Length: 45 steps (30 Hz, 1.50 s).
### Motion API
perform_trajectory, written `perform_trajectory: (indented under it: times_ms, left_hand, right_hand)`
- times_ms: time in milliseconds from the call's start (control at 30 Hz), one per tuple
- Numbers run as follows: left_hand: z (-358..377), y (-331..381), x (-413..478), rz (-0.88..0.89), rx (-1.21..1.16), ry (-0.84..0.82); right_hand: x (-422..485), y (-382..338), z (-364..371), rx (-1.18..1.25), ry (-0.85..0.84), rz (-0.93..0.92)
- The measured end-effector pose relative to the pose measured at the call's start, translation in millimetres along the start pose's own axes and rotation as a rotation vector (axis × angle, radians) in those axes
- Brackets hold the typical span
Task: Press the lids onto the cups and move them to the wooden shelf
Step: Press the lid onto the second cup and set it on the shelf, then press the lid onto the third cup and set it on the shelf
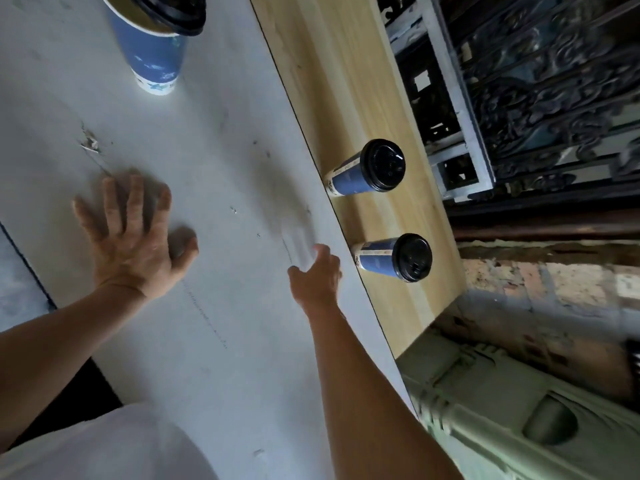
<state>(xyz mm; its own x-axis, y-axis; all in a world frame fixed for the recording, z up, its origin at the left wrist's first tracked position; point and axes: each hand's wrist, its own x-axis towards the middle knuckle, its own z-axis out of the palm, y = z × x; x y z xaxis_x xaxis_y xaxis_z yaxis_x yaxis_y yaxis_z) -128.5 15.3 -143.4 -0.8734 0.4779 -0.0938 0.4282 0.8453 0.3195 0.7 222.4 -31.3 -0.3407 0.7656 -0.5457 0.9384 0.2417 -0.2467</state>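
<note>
Two blue paper cups with black lids stand on the wooden shelf (349, 81): one further along (367, 169), one nearer (394, 258). A third blue cup (152, 53) stands on the white table (214, 168) at the top left, with a black lid (169, 10) resting loosely tilted on its rim. My left hand (135, 237) lies flat on the table, fingers spread, holding nothing. My right hand (317, 275) hovers near the table's right edge, just left of the nearer lidded cup, fingers blurred and empty.
Right of the shelf are a white window frame (460, 98) and dark ornate ironwork (554, 81). Below the shelf's near end lie a brick wall (540, 289) and a pale green moulded object (519, 420). The table shows scratches.
</note>
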Motion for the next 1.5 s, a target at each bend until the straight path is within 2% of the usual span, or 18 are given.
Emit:
perform_trajectory:
  times_ms: [100, 200, 300, 400, 500, 633, 733, 867, 1000, 1133, 1233, 1333, 1500]
  left_hand:
    - [-2.3, -0.1, 0.1, -0.014, -0.025, -0.079]
    - [-9.8, -0.9, 1.2, -0.004, -0.062, -0.163]
    - [-28.1, 3.1, 5.2, 0.000, -0.068, -0.245]
    - [-48.7, -3.8, 7.4, 0.065, -0.073, -0.375]
    - [-66.5, -45.9, 18.3, 0.329, 0.023, -0.561]
    - [-102.8, -114.1, 71.4, 0.795, 0.160, -0.627]
    - [-120.8, -131.4, 113.7, 0.963, 0.257, -0.757]
    - [-139.5, -134.5, 151.7, 0.950, 0.226, -0.902]
    - [-155.4, -140.1, 168.1, 0.901, 0.177, -0.933]
    - [-166.7, -148.0, 170.5, 0.754, 0.211, -0.951]
    - [-176.1, -153.4, 178.1, 0.629, 0.218, -1.025]
    - [-184.2, -153.5, 200.9, 0.457, 0.095, -1.022]
    - [-186.9, -137.8, 257.6, 0.189, -0.329, -0.867]
  right_hand:
    - [-39.6, 8.2, 33.5, -0.171, -0.098, -0.107]
    - [-65.7, 4.4, 58.4, -0.253, -0.123, -0.085]
    - [-74.0, -16.5, 68.0, -0.202, -0.122, 0.023]
    - [-75.7, -50.7, 72.6, -0.043, -0.125, 0.152]
    - [-82.7, -84.0, 86.3, 0.055, -0.121, 0.204]
    - [-98.5, -122.0, 111.4, 0.079, -0.078, 0.230]
    - [-108.9, -151.8, 123.0, 0.147, -0.092, 0.273]
    - [-115.8, -174.7, 132.5, 0.200, -0.171, 0.247]
    - [-125.3, -176.2, 138.6, 0.130, -0.239, 0.211]
    - [-122.0, -170.0, 137.1, 0.080, -0.200, 0.182]
    - [-113.8, -166.8, 134.8, 0.080, -0.100, 0.213]
    - [-106.8, -167.1, 136.4, 0.095, -0.050, 0.289]
    - [-99.1, -178.5, 146.5, 0.139, -0.032, 0.417]
